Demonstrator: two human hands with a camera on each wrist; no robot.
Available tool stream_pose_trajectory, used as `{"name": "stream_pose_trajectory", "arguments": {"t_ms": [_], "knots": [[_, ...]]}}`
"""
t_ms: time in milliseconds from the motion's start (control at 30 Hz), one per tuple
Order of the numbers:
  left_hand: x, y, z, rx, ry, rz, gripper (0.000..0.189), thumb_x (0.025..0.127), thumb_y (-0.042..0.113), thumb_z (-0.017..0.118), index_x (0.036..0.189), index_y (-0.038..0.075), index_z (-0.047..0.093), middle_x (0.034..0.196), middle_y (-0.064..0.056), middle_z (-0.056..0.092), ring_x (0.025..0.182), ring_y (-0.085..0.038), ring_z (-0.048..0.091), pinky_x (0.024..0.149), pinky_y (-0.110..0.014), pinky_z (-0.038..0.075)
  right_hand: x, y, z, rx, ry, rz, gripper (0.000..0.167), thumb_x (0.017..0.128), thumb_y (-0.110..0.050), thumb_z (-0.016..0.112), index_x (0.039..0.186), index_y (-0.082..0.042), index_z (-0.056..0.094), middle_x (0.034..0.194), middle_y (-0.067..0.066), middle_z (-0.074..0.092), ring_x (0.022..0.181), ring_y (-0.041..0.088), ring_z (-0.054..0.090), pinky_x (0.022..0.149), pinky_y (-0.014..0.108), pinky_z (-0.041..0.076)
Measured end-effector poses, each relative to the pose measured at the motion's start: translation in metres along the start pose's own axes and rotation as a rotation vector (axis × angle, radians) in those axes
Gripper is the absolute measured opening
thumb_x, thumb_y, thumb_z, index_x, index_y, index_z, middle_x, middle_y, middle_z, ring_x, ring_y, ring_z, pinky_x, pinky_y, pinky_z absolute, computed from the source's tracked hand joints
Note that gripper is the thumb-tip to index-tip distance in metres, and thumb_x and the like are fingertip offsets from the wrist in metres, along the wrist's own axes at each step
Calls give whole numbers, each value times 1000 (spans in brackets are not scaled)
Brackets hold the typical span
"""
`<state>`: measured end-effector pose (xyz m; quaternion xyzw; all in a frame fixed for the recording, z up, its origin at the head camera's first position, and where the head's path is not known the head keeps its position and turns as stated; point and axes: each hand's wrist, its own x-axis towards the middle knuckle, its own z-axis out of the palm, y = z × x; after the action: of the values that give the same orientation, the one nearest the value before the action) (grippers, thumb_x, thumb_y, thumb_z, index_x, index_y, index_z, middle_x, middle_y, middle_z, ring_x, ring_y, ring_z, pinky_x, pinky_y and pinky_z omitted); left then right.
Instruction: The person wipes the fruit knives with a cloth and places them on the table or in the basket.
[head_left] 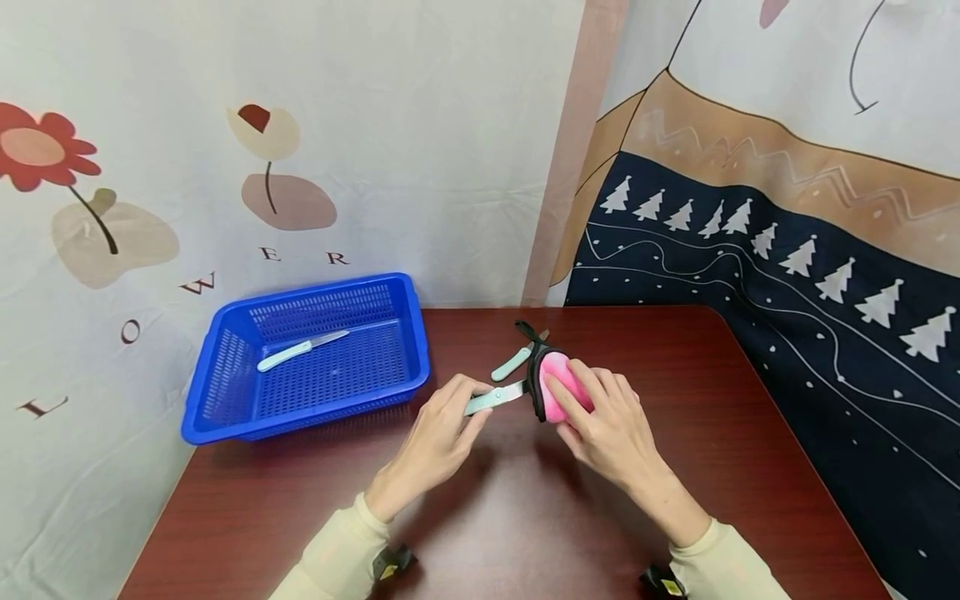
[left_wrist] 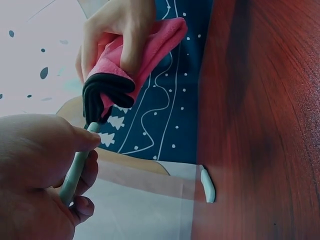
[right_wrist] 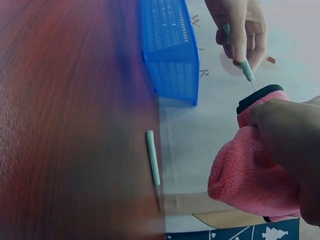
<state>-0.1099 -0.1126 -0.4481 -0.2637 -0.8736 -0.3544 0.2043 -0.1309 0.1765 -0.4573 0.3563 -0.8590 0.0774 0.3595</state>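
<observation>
My left hand point(head_left: 438, 429) grips the pale green handle of a small knife point(head_left: 491, 398), its blade pointing right toward a pink cloth with black edging point(head_left: 555, 387). Folded into a bundle, the cloth point(right_wrist: 250, 170) is held by my right hand point(head_left: 611, 421) above the table. The black edge covers the blade's tip in the head view. A second knife point(head_left: 512, 364) with the same pale handle lies on the table behind the cloth, which partly hides it. In the left wrist view, the held handle point(left_wrist: 75, 175) sits between thumb and curled fingers.
A blue perforated basket point(head_left: 303, 421) stands on the table's left side, with another pale-handled knife point(head_left: 300, 350) lying in it. The dark red wooden table point(head_left: 720, 467) reaches back to a printed wall cloth point(head_left: 465, 150).
</observation>
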Motion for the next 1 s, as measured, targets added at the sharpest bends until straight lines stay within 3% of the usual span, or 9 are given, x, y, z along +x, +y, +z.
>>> {"name": "stream_pose_trajectory", "arguments": {"t_ms": [333, 533, 700, 1000], "knots": [[-2, -3, -2, 1, 15, 12, 21, 102, 4, 80, 121, 7, 74, 107, -3, 73, 93, -17, 68, 83, -38, 58, -8, 27, -8, -25, 15, 74, 58, 88, -19, 74, 145, -11, 74, 140, 30, 66, 106, 44, 64, 83, 56, 54], [-1, -5, -3, -8, 34, -1, 22, 101, 3, 81, 122, 6, 75, 108, -4, 74, 95, -17, 69, 83, -37, 60, -13, 38, -11, 5, 118, 119, 54, 90, -19, 68, 143, -11, 76, 137, 31, 67, 102, 46, 62, 79, 58, 49], [-1, -4, -2, 1, 44, -22, 23, 100, 3, 81, 123, 6, 75, 109, -5, 75, 95, -17, 71, 83, -37, 61, -9, 30, -11, 76, 200, 89, 50, 94, -22, 66, 141, -10, 78, 136, 31, 68, 102, 46, 64, 78, 58, 50], [2, -1, 2, 17, 42, -24, 23, 100, 3, 81, 122, 5, 75, 109, -5, 75, 94, -18, 70, 82, -37, 62, 7, -5, -5, 144, 192, -54, 43, 108, -30, 58, 141, -11, 77, 138, 26, 71, 103, 39, 68, 81, 53, 57]]}}
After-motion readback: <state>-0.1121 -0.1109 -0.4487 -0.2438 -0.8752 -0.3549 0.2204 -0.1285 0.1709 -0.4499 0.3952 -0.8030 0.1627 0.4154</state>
